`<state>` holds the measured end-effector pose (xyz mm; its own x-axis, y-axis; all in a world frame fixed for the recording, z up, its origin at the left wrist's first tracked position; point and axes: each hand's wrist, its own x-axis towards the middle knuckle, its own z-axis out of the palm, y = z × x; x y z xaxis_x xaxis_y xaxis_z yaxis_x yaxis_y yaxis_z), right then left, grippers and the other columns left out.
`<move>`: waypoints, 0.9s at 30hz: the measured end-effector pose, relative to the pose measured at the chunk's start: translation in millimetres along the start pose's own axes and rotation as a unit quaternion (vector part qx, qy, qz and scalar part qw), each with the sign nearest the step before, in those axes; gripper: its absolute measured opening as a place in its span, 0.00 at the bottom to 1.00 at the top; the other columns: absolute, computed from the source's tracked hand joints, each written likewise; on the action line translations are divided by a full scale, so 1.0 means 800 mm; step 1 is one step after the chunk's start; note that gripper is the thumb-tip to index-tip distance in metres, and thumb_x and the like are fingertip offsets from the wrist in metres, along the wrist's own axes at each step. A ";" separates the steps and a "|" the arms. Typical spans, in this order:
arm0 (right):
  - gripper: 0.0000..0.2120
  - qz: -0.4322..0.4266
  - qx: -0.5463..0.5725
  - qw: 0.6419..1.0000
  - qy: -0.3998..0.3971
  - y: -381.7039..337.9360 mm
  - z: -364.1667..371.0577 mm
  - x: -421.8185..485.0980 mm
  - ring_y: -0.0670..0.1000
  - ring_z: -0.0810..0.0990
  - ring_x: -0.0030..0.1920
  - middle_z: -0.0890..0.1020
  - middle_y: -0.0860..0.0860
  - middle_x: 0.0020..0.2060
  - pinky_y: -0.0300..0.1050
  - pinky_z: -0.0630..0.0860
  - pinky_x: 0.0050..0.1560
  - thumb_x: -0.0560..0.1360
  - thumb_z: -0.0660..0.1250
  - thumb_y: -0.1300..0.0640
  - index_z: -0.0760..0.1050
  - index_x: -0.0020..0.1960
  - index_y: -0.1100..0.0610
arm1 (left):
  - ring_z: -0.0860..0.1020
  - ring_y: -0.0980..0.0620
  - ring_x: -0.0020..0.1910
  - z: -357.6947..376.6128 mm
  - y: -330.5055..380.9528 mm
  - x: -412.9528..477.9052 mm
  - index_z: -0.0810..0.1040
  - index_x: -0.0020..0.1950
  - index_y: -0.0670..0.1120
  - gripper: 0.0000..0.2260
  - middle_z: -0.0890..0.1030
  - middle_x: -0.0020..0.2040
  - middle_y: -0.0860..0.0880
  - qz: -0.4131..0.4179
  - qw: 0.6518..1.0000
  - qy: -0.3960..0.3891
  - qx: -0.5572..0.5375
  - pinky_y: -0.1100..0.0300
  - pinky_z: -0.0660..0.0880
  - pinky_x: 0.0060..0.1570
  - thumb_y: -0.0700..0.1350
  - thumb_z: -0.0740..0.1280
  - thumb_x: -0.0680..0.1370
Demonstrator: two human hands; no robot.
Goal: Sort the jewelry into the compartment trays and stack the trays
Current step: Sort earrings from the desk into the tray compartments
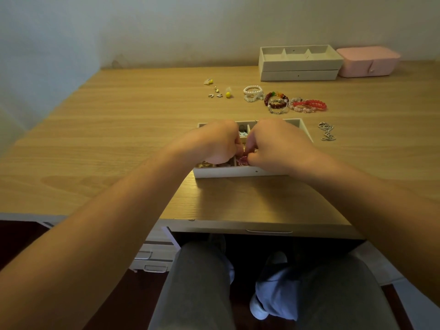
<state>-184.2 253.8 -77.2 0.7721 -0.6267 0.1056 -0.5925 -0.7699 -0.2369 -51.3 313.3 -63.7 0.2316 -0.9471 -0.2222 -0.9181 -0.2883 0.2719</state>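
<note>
A white compartment tray (pixel 228 173) lies on the wooden desk in front of me. Both hands hover over it, fingertips meeting above a front compartment. My left hand (pixel 214 142) and my right hand (pixel 276 145) pinch a small pink jewelry piece (pixel 243 160) between them. Gold items (pixel 204 164) lie in the front left compartment. Behind the tray lie pearl bracelets (pixel 253 92), dark red and multicoloured bead bracelets (pixel 276 101), red and pink bracelets (pixel 309 106), small earrings (pixel 217 93) and a silver chain (pixel 327 131).
Two more white trays (pixel 300 67) stand stacked at the back right, the top one with empty compartments. A pink jewelry box (pixel 369 61) sits beside them. The desk's front edge (pixel 262 225) is near my knees; a white drawer unit (pixel 154 258) stands below left.
</note>
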 end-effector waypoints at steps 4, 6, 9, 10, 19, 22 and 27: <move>0.03 0.012 0.065 0.998 -0.017 0.002 0.001 0.008 0.52 0.80 0.40 0.83 0.48 0.37 0.44 0.76 0.38 0.70 0.75 0.57 0.87 0.41 0.50 | 0.67 0.52 0.29 -0.002 0.001 -0.002 0.70 0.31 0.47 0.18 0.70 0.29 0.50 -0.003 1.000 -0.002 -0.004 0.59 0.61 0.28 0.45 0.65 0.82; 0.03 0.000 0.101 0.994 -0.036 0.008 -0.003 0.006 0.47 0.79 0.38 0.83 0.47 0.35 0.42 0.74 0.36 0.71 0.75 0.57 0.88 0.43 0.51 | 0.68 0.51 0.31 -0.002 0.001 -0.002 0.73 0.34 0.47 0.15 0.71 0.30 0.50 -0.005 1.000 -0.001 -0.008 0.59 0.62 0.28 0.45 0.65 0.82; 0.04 -0.028 0.121 0.991 -0.044 0.015 -0.007 0.002 0.44 0.77 0.37 0.82 0.43 0.36 0.36 0.68 0.32 0.73 0.75 0.55 0.88 0.46 0.50 | 0.70 0.52 0.32 -0.003 0.002 -0.003 0.77 0.39 0.46 0.11 0.73 0.31 0.50 -0.007 1.000 -0.003 -0.018 0.58 0.63 0.29 0.45 0.65 0.82; 0.03 -0.039 0.120 0.991 -0.042 0.016 -0.007 0.000 0.44 0.77 0.38 0.81 0.43 0.36 0.36 0.67 0.32 0.73 0.75 0.53 0.88 0.46 0.49 | 0.70 0.52 0.32 -0.004 0.002 -0.003 0.77 0.41 0.46 0.10 0.73 0.31 0.50 -0.008 1.000 -0.005 -0.022 0.58 0.63 0.29 0.45 0.65 0.82; 0.02 -0.116 0.082 0.990 -0.007 0.020 -0.001 -0.001 0.46 0.74 0.43 0.75 0.42 0.41 0.46 0.71 0.42 0.75 0.75 0.52 0.86 0.47 0.47 | 0.67 0.52 0.29 -0.004 -0.005 -0.005 0.73 0.31 0.50 0.17 0.72 0.29 0.50 0.011 0.999 0.005 -0.040 0.58 0.62 0.29 0.46 0.67 0.80; 0.03 -0.134 0.036 0.990 -0.007 0.018 -0.005 -0.002 0.48 0.74 0.45 0.75 0.46 0.44 0.48 0.74 0.46 0.77 0.73 0.52 0.86 0.48 0.47 | 0.74 0.52 0.35 -0.001 -0.013 -0.011 0.77 0.37 0.53 0.11 0.78 0.35 0.51 0.030 0.995 0.040 -0.091 0.59 0.70 0.35 0.43 0.67 0.80; 0.07 -0.152 -0.010 0.988 -0.024 0.010 -0.008 -0.003 0.50 0.77 0.50 0.74 0.45 0.46 0.51 0.77 0.48 0.79 0.69 0.53 0.85 0.51 0.44 | 0.73 0.54 0.31 0.016 -0.023 -0.037 0.80 0.43 0.54 0.10 0.80 0.37 0.51 0.044 0.976 0.161 -0.140 0.59 0.68 0.31 0.40 0.63 0.76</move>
<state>-192.6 248.6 -73.3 0.9245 -0.3607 0.1233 -0.3361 -0.9239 -0.1828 -45.1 348.3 -74.1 0.2860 -0.9522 0.1072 -0.8261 -0.1883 0.5312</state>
